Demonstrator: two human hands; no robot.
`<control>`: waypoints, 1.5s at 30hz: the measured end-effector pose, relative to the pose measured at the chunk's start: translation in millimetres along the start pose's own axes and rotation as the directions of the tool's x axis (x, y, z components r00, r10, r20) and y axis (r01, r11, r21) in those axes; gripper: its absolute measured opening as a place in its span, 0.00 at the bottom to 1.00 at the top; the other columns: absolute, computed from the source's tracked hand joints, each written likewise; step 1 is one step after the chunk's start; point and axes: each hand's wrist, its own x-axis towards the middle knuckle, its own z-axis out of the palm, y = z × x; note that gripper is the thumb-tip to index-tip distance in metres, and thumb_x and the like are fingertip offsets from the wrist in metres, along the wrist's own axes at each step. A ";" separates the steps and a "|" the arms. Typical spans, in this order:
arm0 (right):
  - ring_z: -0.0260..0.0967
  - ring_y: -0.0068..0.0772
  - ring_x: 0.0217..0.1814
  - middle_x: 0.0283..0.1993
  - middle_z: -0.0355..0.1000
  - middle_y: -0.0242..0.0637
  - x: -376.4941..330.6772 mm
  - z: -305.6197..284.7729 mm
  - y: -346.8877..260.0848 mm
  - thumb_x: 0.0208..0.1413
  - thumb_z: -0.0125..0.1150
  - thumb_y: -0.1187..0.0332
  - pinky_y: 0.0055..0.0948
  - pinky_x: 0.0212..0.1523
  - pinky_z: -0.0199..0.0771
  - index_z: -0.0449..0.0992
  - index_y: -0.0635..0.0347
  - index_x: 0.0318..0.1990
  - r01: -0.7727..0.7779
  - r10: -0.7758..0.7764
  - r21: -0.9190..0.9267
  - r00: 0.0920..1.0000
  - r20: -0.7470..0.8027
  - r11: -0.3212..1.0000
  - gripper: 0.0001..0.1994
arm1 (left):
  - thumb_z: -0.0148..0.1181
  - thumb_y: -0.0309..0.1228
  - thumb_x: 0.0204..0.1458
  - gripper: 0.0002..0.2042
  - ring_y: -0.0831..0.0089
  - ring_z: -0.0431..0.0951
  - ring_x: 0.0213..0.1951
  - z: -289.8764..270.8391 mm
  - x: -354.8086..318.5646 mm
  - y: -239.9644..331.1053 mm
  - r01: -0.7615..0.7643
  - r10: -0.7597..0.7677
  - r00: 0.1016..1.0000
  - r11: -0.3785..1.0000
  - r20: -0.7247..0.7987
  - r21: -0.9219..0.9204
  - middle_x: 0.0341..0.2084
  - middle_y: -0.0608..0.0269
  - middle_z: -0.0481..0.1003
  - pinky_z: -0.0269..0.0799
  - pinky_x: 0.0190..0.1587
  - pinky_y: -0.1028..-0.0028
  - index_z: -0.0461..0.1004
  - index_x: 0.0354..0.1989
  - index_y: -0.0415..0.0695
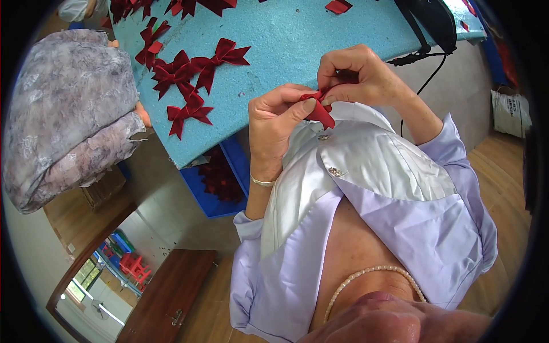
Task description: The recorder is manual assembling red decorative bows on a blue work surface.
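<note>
A dark red velvet ribbon (321, 117), folded or tied like a bow, is held at the near edge of the table, in front of my chest. My left hand (278, 117) pinches its left side between thumb and fingers. Closed on its other side, my right hand (361, 77) grips the ribbon near its middle, with thumb and forefinger pressed together; the fingers partly hide the knot. Several finished-looking red velvet bows lie left of my hands, among them a single bow (187, 114) close to the table edge and another bow (223, 56) farther back.
The speckled light-blue table (280, 43) spans the top. Beneath it sits a blue crate (233, 163) holding red pieces. A person in a grey patterned garment (74, 108) is at the left. At the right are a black object (437, 26), a hanging cable (430, 77) and a white sack (510, 113).
</note>
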 end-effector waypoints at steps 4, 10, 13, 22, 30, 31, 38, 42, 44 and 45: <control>0.59 0.16 0.24 0.23 0.65 0.26 -1.3 2.3 -4.3 0.47 0.71 0.78 0.20 0.24 0.58 0.73 0.65 0.36 -0.002 0.002 0.000 1.000 -0.030 1.000 0.11 | 0.65 0.17 0.51 0.05 0.72 0.81 0.36 1.8 -1.0 -0.2 -0.023 0.024 0.999 0.999 -0.039 0.028 0.35 0.54 0.81 0.78 0.42 0.75 0.81 0.36 0.32; 0.59 0.15 0.24 0.23 0.65 0.26 -2.1 6.0 -10.5 0.46 0.72 0.79 0.19 0.24 0.58 0.71 0.63 0.34 -0.037 0.031 -0.040 0.991 -0.126 0.999 0.12 | 0.65 0.20 0.53 0.05 0.75 0.80 0.35 1.9 -0.5 -2.5 -0.037 0.040 0.996 0.998 -0.081 0.041 0.35 0.56 0.81 0.77 0.40 0.77 0.82 0.37 0.33; 0.58 0.15 0.24 0.23 0.64 0.26 -3.9 8.5 -8.7 0.45 0.72 0.79 0.19 0.23 0.57 0.71 0.63 0.33 0.008 -0.022 -0.085 0.987 -0.162 0.996 0.12 | 0.66 0.21 0.53 0.05 0.75 0.80 0.35 3.0 0.0 -0.8 -0.034 0.037 0.996 0.999 -0.084 0.037 0.35 0.56 0.81 0.77 0.40 0.77 0.82 0.37 0.33; 0.63 0.17 0.25 0.27 0.70 0.29 -4.7 12.2 -8.3 0.46 0.71 0.79 0.21 0.23 0.60 0.74 0.64 0.30 -0.026 0.018 -0.034 0.978 -0.210 0.999 0.09 | 0.65 0.21 0.53 0.05 0.75 0.80 0.33 6.4 -1.2 0.7 -0.050 0.049 0.993 0.999 -0.103 -0.005 0.33 0.56 0.81 0.78 0.39 0.77 0.82 0.38 0.33; 0.69 0.25 0.27 0.28 0.72 0.35 -3.4 13.9 -7.1 0.46 0.69 0.81 0.24 0.25 0.64 0.77 0.66 0.31 0.158 -0.189 -0.144 0.955 -0.231 0.977 0.07 | 0.66 0.21 0.53 0.05 0.78 0.79 0.31 6.6 -1.2 -0.2 -0.055 0.055 0.988 0.999 -0.144 0.003 0.32 0.58 0.81 0.75 0.35 0.80 0.82 0.37 0.34; 0.69 0.27 0.27 0.28 0.72 0.35 -3.4 13.3 -9.3 0.45 0.69 0.81 0.25 0.26 0.65 0.77 0.66 0.31 0.179 -0.221 -0.191 0.949 -0.224 0.965 0.07 | 0.66 0.21 0.53 0.05 0.78 0.78 0.30 6.0 -1.5 -0.8 -0.054 0.055 0.986 0.998 -0.156 0.014 0.31 0.59 0.81 0.75 0.35 0.80 0.82 0.37 0.34; 0.69 0.29 0.27 0.29 0.71 0.37 -3.6 16.5 -14.2 0.45 0.68 0.81 0.26 0.25 0.65 0.77 0.66 0.31 0.235 -0.315 -0.330 0.924 -0.217 0.914 0.06 | 0.66 0.22 0.53 0.06 0.78 0.79 0.30 3.4 -1.0 -4.2 -0.074 0.072 0.986 0.997 -0.151 -0.007 0.31 0.59 0.82 0.75 0.34 0.79 0.82 0.38 0.35; 0.69 0.28 0.26 0.28 0.70 0.37 -5.1 15.1 -16.9 0.45 0.68 0.82 0.25 0.24 0.64 0.76 0.66 0.31 0.243 -0.331 -0.347 0.917 -0.223 0.906 0.07 | 0.66 0.22 0.54 0.06 0.77 0.79 0.30 3.1 -1.6 -2.4 -0.066 0.063 0.987 0.998 -0.145 -0.018 0.32 0.58 0.82 0.75 0.34 0.79 0.82 0.39 0.35; 0.68 0.28 0.26 0.28 0.70 0.36 -4.8 15.0 -18.2 0.44 0.69 0.82 0.25 0.24 0.64 0.76 0.66 0.32 0.260 -0.347 -0.352 0.914 -0.211 0.899 0.08 | 0.65 0.22 0.54 0.07 0.77 0.76 0.31 2.4 -2.0 -2.7 -0.049 0.046 0.988 0.999 -0.149 -0.015 0.32 0.56 0.82 0.71 0.37 0.77 0.81 0.40 0.34; 0.68 0.28 0.26 0.28 0.70 0.36 -5.4 15.1 -18.1 0.44 0.69 0.82 0.25 0.24 0.64 0.76 0.66 0.32 0.261 -0.347 -0.351 0.914 -0.210 0.899 0.08 | 0.65 0.22 0.54 0.07 0.77 0.76 0.31 2.2 -2.0 -3.0 -0.050 0.047 0.988 0.999 -0.150 -0.015 0.32 0.56 0.82 0.71 0.37 0.77 0.81 0.40 0.34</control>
